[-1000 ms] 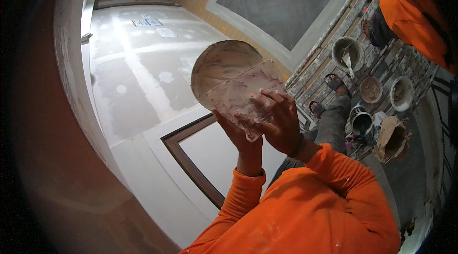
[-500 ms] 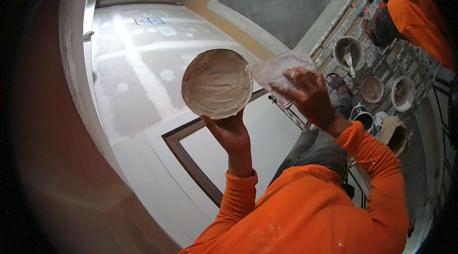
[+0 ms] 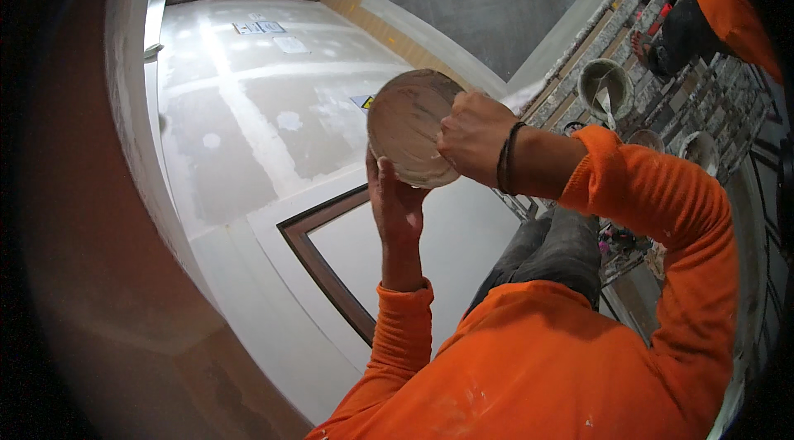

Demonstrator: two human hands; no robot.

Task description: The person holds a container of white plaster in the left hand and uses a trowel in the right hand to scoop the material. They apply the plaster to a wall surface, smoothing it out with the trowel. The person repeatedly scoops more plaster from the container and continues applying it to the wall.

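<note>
A shallow round bowl (image 3: 407, 121) coated with smooth beige plaster is tilted so its inside faces me. My left hand (image 3: 399, 204) grips it from below, fingers against its lower left side. My right hand (image 3: 478, 138) is closed at the bowl's right rim, its back toward me and a dark band round the wrist. The flat, pale scraper it held a moment ago is mostly hidden behind the hand.
At right, a plaster-spattered slatted platform (image 3: 571, 80) holds a bucket (image 3: 622, 105) with a spatula (image 3: 606, 101) in it and smaller tubs (image 3: 699, 150). Another person's orange sleeve (image 3: 728, 14) shows there. A patched wallboard (image 3: 223, 109) and brown-framed panel (image 3: 322, 250) stand at left.
The bowl has moved right and slightly up, and tilted. My right hand has swung in from beside the bowl to its rim, turning so the scraper is mostly hidden. The other person has shifted right.
</note>
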